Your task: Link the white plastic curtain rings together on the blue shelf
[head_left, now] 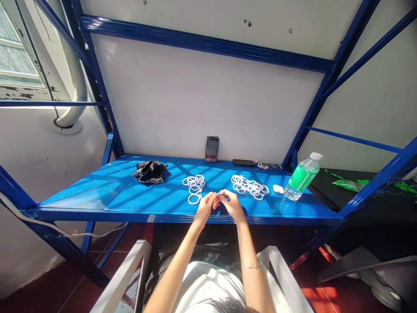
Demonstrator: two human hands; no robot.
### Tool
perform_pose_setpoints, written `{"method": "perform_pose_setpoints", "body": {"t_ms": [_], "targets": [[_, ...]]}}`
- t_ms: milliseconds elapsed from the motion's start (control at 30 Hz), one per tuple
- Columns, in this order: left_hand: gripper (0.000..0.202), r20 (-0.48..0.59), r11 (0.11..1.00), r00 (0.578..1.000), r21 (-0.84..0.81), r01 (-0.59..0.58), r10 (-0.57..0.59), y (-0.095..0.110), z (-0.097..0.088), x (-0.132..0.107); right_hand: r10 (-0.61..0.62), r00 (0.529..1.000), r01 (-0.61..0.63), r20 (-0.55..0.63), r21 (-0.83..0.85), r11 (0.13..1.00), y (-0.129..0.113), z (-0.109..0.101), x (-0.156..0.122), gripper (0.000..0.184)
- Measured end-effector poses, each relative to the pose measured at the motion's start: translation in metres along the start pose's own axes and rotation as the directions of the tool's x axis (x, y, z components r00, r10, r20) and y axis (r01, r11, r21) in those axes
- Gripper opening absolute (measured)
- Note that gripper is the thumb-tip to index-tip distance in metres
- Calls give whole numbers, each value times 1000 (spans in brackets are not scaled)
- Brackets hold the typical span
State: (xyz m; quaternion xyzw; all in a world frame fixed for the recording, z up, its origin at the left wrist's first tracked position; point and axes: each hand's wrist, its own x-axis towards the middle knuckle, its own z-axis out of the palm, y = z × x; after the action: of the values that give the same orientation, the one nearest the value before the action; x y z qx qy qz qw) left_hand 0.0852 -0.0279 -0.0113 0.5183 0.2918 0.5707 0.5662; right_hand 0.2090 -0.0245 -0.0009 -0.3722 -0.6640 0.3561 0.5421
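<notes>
My left hand [206, 208] and my right hand [230, 205] meet fingertip to fingertip above the front edge of the blue shelf [107, 191]. Both are closed in a pinch. Whatever lies between the fingers is too small and too hidden to make out. Just beyond my left hand, a small pile of white rings [194, 184] lies on the shelf, trailing towards my fingers. A larger heap of white rings [250, 187] is spread out beyond my right hand, apart from it.
A crumpled black plastic bag [150, 172] lies at left. A phone-like device [212, 149] stands against the back wall, near a flat black phone [244, 163] and a coiled cable [267, 165]. On the right are a white case [278, 189] and a green-labelled bottle [302, 177]. Blue posts frame the shelf.
</notes>
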Motion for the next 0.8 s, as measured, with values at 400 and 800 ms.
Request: {"method": "perform_pose_setpoints", "body": {"t_ms": [400, 800], "targets": [[59, 201, 969, 969, -170, 181, -146, 10, -4, -8, 237, 937, -341, 258, 509, 790, 8, 12, -6, 16], [60, 203, 921, 965, -316, 227, -168, 7, 4, -10, 283, 944, -322, 167, 650, 688, 7, 28, -7, 15]]}}
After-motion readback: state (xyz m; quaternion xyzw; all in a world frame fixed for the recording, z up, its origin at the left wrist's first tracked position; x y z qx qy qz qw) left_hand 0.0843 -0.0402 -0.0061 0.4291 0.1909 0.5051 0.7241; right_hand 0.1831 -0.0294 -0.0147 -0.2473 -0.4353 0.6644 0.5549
